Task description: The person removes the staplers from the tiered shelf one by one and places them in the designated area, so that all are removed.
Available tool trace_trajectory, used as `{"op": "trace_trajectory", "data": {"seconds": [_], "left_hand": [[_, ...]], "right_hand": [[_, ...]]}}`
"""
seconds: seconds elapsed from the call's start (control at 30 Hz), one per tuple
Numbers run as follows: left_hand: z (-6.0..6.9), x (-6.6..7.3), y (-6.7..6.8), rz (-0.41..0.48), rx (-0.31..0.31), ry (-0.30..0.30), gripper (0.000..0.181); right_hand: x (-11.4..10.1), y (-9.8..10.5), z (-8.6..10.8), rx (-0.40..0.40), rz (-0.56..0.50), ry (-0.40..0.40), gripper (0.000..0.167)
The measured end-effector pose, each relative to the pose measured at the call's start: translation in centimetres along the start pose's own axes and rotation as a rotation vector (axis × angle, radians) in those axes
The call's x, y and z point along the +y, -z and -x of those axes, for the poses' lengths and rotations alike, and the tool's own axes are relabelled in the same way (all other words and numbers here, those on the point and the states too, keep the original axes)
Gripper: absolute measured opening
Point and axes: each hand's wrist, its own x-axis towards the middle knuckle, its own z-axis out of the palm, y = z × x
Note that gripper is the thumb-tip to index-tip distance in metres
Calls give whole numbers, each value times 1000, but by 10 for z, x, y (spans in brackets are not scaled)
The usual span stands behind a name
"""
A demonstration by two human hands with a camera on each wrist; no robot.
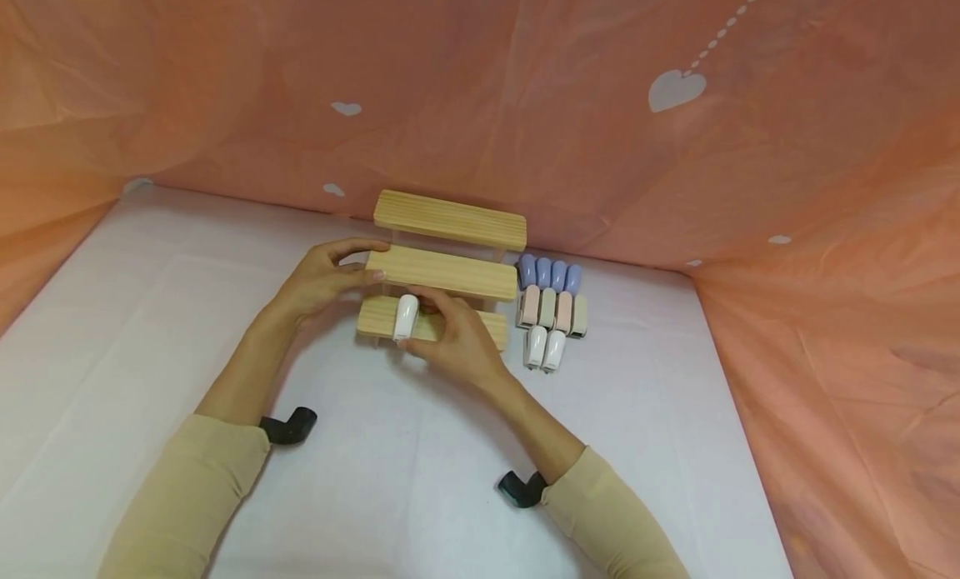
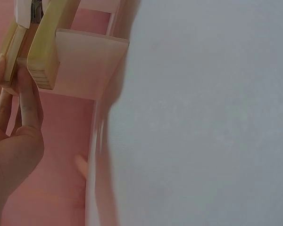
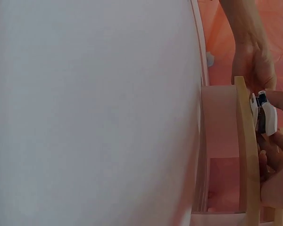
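Note:
A three-tier wooden stand (image 1: 457,273) rises in steps toward the back of the table. My left hand (image 1: 318,281) grips the left end of its middle board, thumb at the front and fingers behind, as the left wrist view also shows. Between the thumb and fingers of my right hand (image 1: 468,346) is a small white stapler (image 1: 407,316), pinched at the left part of the lowest board. The right wrist view shows this stapler from the side, against the board (image 3: 247,150); part of it hides behind the fingers.
Right of the stand, small staplers lie in rows: several blue ones (image 1: 558,275), pink and beige ones (image 1: 563,311), and two white ones (image 1: 555,350) in front. A white cloth (image 1: 360,479) covers the table. Orange sheeting with hearts (image 1: 480,104) hangs behind.

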Motion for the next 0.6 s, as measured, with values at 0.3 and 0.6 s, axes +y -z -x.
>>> {"op": "trace_trajectory", "data": {"seconds": [0.3, 0.6], "left_hand": [[1, 2, 0, -36, 8, 24, 46], [1, 2, 3, -62, -16, 3, 49]], "right_hand": [[-1, -1, 2, 1, 59, -11, 69], [3, 2, 5, 23, 12, 5, 67]]}}
